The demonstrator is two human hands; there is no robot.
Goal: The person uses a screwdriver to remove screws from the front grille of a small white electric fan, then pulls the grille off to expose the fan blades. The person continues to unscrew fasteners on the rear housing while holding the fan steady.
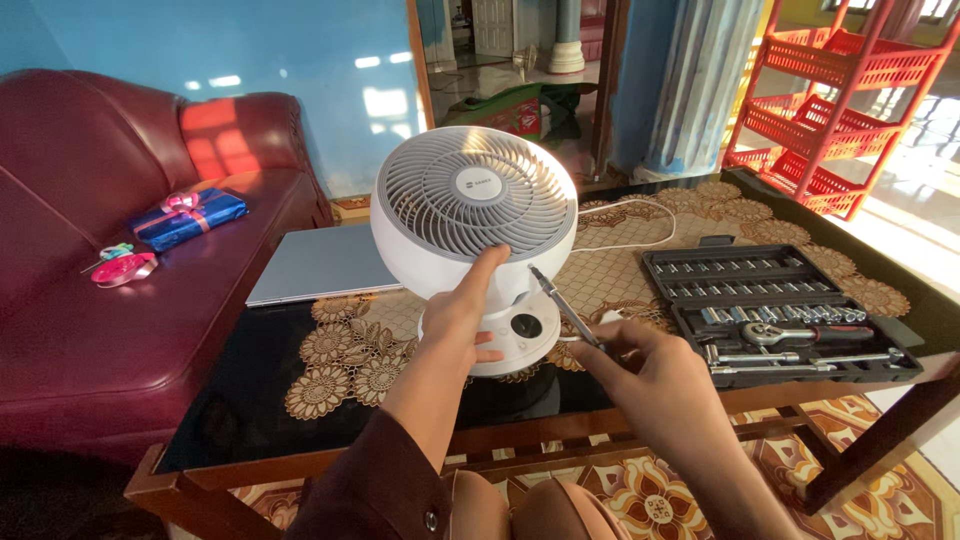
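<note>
The left hand [462,318] rests open against the front of a white desk fan [474,215], index finger stretched up to touch the lower edge of the round grille, the other fingers spread loosely over the neck below it. It grips nothing; it seems to steady the fan so that it does not shift. The right hand [655,378], just to the right of the fan's base, is closed around the handle of a thin screwdriver [562,303], pinched between thumb and fingers. The shaft slants up and to the left, its tip just beside the grille's lower right rim, close to the left index finger, likely aimed at a fastener there, though none can be made out.

The fan stands upright on a dark glass counter [250,400], on a beige lace runner [345,355] with flower-shaped edges. A small grey rectangular label sits at the centre of the grille, and a round dark knob on the base. A white cord [640,215] trails behind the fan to the right.

Right of the fan lies an open black socket set case [780,310], sockets in rows and a ratchet along the front, within reach of the right hand. Left of the fan, a closed silver laptop [320,265]. Further left, on a dark red sofa [90,300], a blue gift box [188,218] tied with pink ribbon and a pink ribbon roll [124,268]. Far right behind the fan, a red plastic rack [830,110].
</note>
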